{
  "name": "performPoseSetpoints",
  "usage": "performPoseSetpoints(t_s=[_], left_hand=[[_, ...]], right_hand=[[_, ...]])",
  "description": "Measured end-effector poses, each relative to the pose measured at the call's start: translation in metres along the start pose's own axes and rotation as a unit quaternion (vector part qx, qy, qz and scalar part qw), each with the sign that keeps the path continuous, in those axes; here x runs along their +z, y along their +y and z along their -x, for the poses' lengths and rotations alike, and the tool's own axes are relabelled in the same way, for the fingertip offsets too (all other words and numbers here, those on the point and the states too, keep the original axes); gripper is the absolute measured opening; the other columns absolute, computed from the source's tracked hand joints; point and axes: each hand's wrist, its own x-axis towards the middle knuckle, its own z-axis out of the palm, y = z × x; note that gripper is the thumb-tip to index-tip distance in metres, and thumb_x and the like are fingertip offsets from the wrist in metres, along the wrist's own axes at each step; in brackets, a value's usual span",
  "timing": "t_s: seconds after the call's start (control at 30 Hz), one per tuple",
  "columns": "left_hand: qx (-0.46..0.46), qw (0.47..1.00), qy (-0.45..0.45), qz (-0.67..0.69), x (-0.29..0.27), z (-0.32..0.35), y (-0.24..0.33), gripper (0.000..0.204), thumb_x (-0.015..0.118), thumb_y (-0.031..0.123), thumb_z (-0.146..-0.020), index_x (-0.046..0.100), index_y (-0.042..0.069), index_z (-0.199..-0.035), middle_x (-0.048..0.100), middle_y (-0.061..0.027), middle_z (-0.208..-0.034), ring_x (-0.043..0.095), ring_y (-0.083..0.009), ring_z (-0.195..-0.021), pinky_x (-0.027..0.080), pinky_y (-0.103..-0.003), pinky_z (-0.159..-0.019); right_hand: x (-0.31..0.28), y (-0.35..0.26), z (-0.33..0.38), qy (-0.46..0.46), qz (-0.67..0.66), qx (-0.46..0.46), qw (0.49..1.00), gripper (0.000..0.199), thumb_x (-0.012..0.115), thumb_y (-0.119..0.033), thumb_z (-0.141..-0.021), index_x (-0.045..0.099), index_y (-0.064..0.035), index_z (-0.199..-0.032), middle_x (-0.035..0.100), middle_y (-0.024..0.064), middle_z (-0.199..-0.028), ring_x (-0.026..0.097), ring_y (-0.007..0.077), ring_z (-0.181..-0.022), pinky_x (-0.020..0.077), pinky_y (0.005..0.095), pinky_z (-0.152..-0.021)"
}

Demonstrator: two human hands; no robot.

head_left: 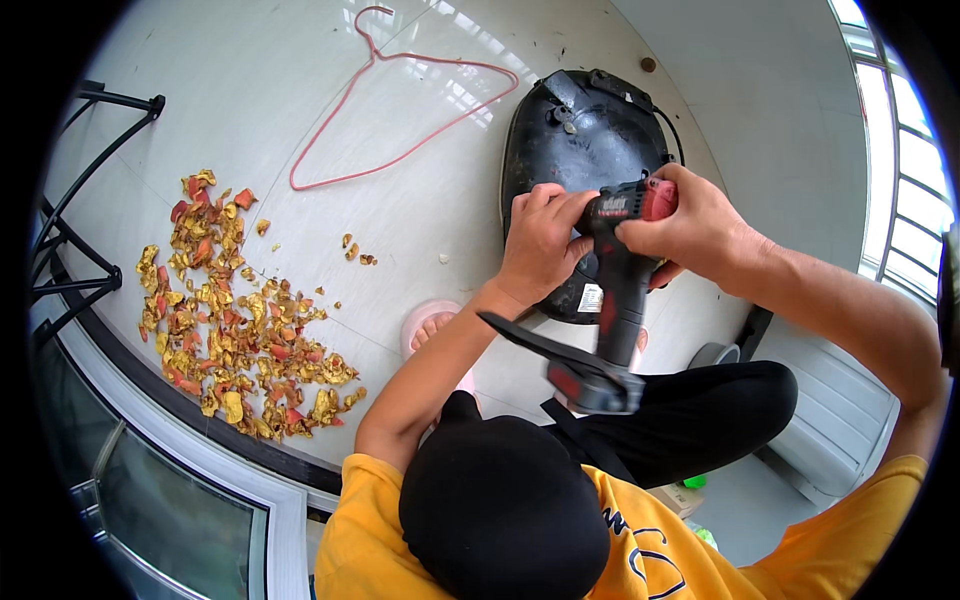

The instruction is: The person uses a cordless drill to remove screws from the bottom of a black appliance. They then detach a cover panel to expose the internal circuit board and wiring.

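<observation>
My right hand (690,225) is closed around the back and upper grip of a black-and-red cordless drill (622,290). Its battery end tilts down toward my lap. Beside the drill's front end, my left hand (545,240) has its fingers curled and thumb bent in; what they pinch is hidden. Below both hands a rounded black plastic casing (585,140) lies on the floor, with a dark cable along its far right edge and a white label (590,298) near its close end. The drill's tip is out of sight behind my left hand.
A pink wire hanger (400,160) lies on the tiled floor at the far left of the casing. Dried yellow-and-red peel pieces (230,320) are spread at left, near a black metal rack (85,240). A barred window (905,170) is at right.
</observation>
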Motion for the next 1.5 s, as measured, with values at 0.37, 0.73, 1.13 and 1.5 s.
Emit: performPoseSetpoints(t_s=[0.37, 0.73, 1.13, 1.5], left_hand=[[-0.04, 0.957, -0.161, 0.236, 0.004, -0.012, 0.013, 0.081, 0.073, 0.015, -0.069, 0.034, 0.008, -0.14, 0.049, -0.0106, -0.133, 0.046, -0.0295, -0.118, 0.03, -0.043, -0.104], [-0.022, 0.99, -0.046, 0.13, 0.022, -0.01, 0.017, 0.067, 0.075, 0.008, -0.062, 0.046, 0.007, -0.122, 0.058, -0.0106, -0.113, 0.052, -0.0306, -0.109, 0.03, -0.044, -0.101], [-0.095, 0.988, 0.064, 0.099, -0.008, 0.007, 0.006, 0.053, 0.062, 0.0, -0.072, 0.047, 0.003, -0.123, 0.05, -0.0174, -0.121, 0.044, -0.0343, -0.117, 0.031, -0.044, -0.102], [0.01, 0.993, -0.083, 0.081, 0.004, 0.008, -0.001, 0.068, 0.062, -0.001, -0.062, 0.047, 0.006, -0.127, 0.053, -0.0092, -0.121, 0.044, -0.0323, -0.115, 0.035, -0.042, -0.096]], right_hand=[[-0.008, 0.019, 0.006, -0.074, 0.675, -0.454, 0.578, 0.066, 0.08, -0.007, -0.06, 0.044, -0.0099, -0.115, 0.047, 0.0117, -0.109, 0.06, 0.0254, -0.088, 0.0534, 0.0278, -0.064], [-0.039, 0.024, 0.04, 0.121, 0.115, -0.026, 0.986, 0.075, 0.065, -0.053, -0.079, 0.045, 0.0053, -0.121, 0.052, 0.0239, -0.116, 0.055, 0.0312, -0.11, 0.054, 0.0397, -0.081], [-0.014, 0.038, -0.015, 0.097, 0.241, -0.112, 0.959, 0.052, 0.073, -0.013, -0.065, 0.042, 0.0028, -0.104, 0.059, 0.0174, -0.081, 0.063, 0.0279, -0.077, 0.0518, 0.0337, -0.068], [0.005, 0.043, -0.009, 0.079, 0.597, -0.601, 0.526, 0.039, 0.066, -0.015, -0.078, 0.045, -0.0184, -0.111, 0.051, 0.005, -0.106, 0.054, 0.0216, -0.092, 0.0435, 0.0322, -0.067]])
